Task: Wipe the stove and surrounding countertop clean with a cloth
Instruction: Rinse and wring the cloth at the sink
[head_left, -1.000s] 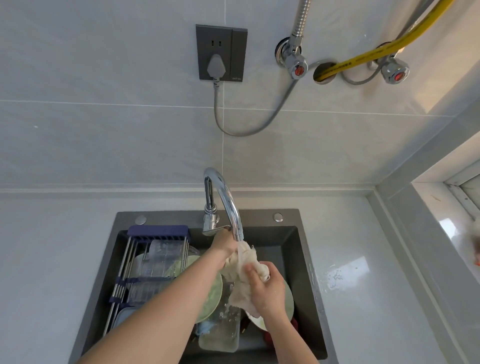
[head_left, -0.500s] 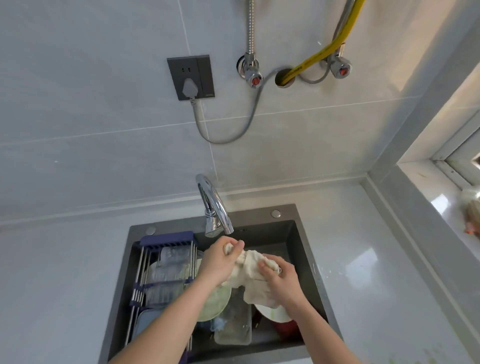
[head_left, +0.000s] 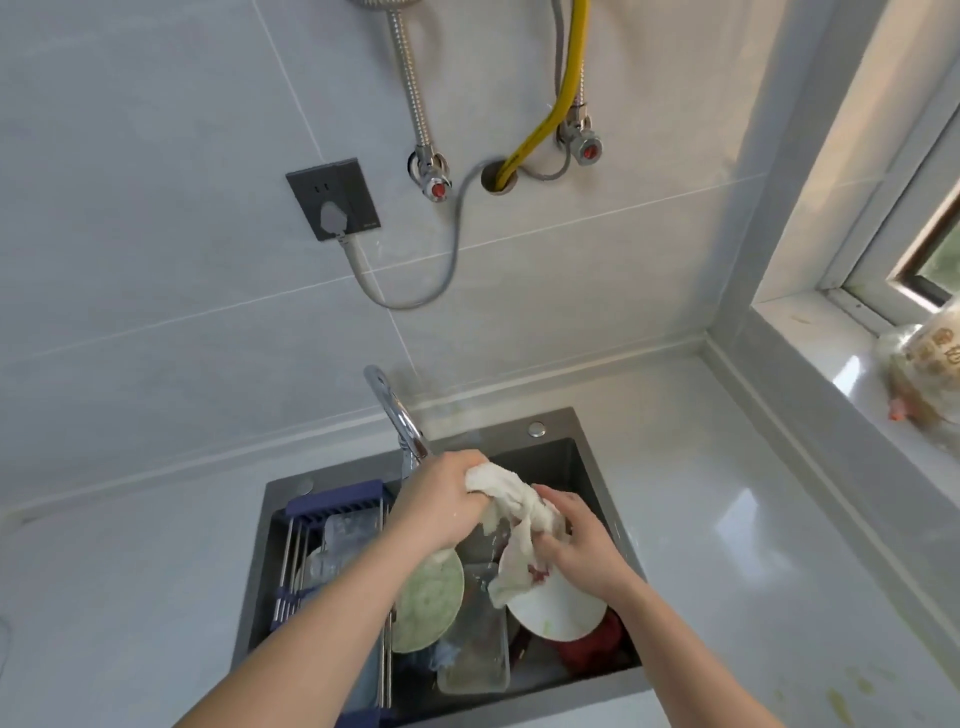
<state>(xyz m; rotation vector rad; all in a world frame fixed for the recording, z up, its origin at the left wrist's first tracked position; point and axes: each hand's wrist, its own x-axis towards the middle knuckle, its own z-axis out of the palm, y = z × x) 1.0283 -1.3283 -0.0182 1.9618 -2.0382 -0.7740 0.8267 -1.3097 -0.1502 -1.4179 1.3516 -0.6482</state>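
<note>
A wet cream cloth is bunched between both hands over the dark sink. My left hand grips its upper end just below the chrome faucet. My right hand grips the lower part, and a loose corner with reddish stains hangs down over a white plate. The light countertop lies on both sides of the sink. No stove is in view.
The sink holds a green plate, a clear container, a red item and a blue-ended drying rack with dishes. Yellowish smears mark the countertop at the lower right. A bagged item sits on the window sill.
The view has swung left and down, so the sink sits lower and the window sill shows more. Both hands have kept hold of the cloth and shifted slightly right of the faucet.
</note>
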